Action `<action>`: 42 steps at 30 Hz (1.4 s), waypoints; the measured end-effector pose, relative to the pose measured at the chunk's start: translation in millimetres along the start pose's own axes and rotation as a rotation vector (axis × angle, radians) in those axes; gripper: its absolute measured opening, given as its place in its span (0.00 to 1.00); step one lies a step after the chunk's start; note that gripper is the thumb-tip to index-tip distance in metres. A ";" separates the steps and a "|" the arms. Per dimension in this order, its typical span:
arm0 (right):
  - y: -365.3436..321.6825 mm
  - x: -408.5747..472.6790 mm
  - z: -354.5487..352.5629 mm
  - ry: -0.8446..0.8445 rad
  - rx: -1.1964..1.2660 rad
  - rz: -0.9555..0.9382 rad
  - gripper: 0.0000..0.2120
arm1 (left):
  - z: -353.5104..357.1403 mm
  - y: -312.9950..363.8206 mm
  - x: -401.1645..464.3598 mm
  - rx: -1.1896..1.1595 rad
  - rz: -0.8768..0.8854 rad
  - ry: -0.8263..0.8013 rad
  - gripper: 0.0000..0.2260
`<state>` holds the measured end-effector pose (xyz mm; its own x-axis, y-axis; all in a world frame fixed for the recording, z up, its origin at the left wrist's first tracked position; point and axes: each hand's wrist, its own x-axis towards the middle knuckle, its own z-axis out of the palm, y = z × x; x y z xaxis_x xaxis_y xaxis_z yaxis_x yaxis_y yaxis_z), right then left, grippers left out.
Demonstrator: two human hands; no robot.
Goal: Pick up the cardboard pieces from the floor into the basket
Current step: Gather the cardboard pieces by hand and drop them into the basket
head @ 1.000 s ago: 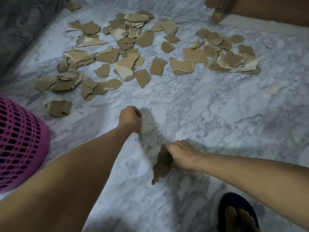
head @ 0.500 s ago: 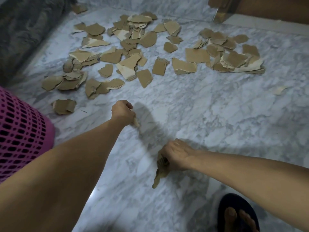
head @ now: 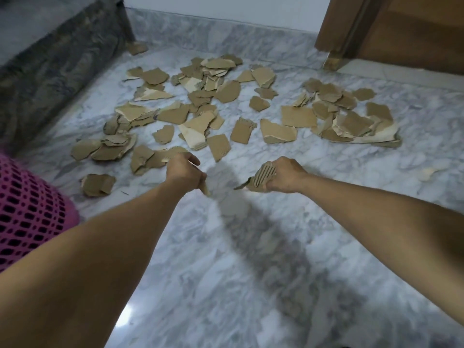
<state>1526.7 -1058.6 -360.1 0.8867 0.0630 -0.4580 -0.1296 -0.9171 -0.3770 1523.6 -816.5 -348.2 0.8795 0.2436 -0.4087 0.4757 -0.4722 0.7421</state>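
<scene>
Several torn brown cardboard pieces (head: 226, 116) lie scattered over the marble floor ahead of me. My right hand (head: 285, 175) is shut on a ridged cardboard piece (head: 261, 175), held above the floor. My left hand (head: 184, 173) is closed around a small cardboard scrap (head: 206, 190) that sticks out below the fist, close to the nearest pieces. The pink mesh basket (head: 27, 212) stands at the left edge, beside my left forearm. A single piece (head: 96, 184) lies just right of the basket.
A dark sofa (head: 50, 61) runs along the left side. A wooden door frame (head: 351, 31) and door stand at the back right. A small pale scrap (head: 430, 172) lies alone at the far right. Bare marble floor (head: 251, 272) spreads between my arms.
Both hands have moved forward toward the cardboard pile. The right hand has lifted its ridged piece off the floor. My view has tilted up, so the foot at the bottom is out of sight.
</scene>
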 end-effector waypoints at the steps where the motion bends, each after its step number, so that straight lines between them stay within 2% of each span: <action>1: 2.2 10.6 -8.3 0.008 0.020 0.007 0.19 | -0.8 6.2 2.1 0.006 0.009 0.001 0.11; 5: 0.9 52.0 -52.0 0.030 0.039 -0.001 0.27 | -16.5 38.5 15.8 0.060 0.046 0.047 0.11; 9: -18.5 85.4 -106.0 -0.020 -0.004 -0.021 0.21 | -49.6 81.2 19.8 0.161 0.070 0.155 0.10; 11: -28.0 101.6 -126.5 -0.048 0.049 -0.062 0.25 | -67.7 104.3 19.7 0.196 0.060 0.209 0.09; 13: -37.9 111.8 -133.9 -0.057 0.063 -0.100 0.29 | -83.8 119.8 17.6 0.222 0.043 0.253 0.10; 17: -63.0 122.9 -142.0 -0.031 0.070 -0.148 0.23 | -114.9 145.6 8.6 0.356 0.031 0.245 0.10; 21: -102.3 123.9 -146.5 -0.031 0.075 -0.182 0.32 | -159.6 164.2 15.7 0.515 0.056 0.261 0.12; 24: -132.5 133.0 -134.2 -0.037 0.066 -0.195 0.30 | -177.8 153.4 34.8 0.497 0.007 0.248 0.12; 27: -151.1 156.6 -107.6 -0.058 0.076 -0.160 0.27 | -171.4 115.5 64.7 0.430 -0.048 0.240 0.10; 30: -161.8 183.7 -77.1 -0.102 -0.032 -0.208 0.24 | -156.9 74.5 96.5 0.344 -0.124 0.179 0.10; 33: -163.9 211.8 -50.4 -0.103 -0.054 -0.234 0.26 | -142.8 35.2 128.2 0.281 -0.160 0.140 0.12; 36: -160.6 232.4 -38.6 0.021 -0.081 -0.147 0.34 | -130.2 7.2 144.4 0.258 -0.170 0.252 0.22; 38: -160.0 239.6 -39.3 0.045 -0.071 -0.103 0.40 | -130.3 -10.3 146.0 0.213 -0.284 0.337 0.33; 41: -162.5 249.8 -42.2 -0.114 -0.016 -0.083 0.55 | -136.9 -42.1 150.6 0.286 -0.557 0.351 0.60; 42: -165.5 251.5 -41.3 -0.177 -0.020 -0.085 0.60 | -138.0 -49.1 148.6 0.264 -0.638 0.325 0.65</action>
<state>1789.5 -907.3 -379.7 0.8021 0.2075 -0.5599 -0.0469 -0.9129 -0.4055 1632.6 -640.2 -372.0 0.4142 0.7550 -0.5084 0.9100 -0.3335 0.2463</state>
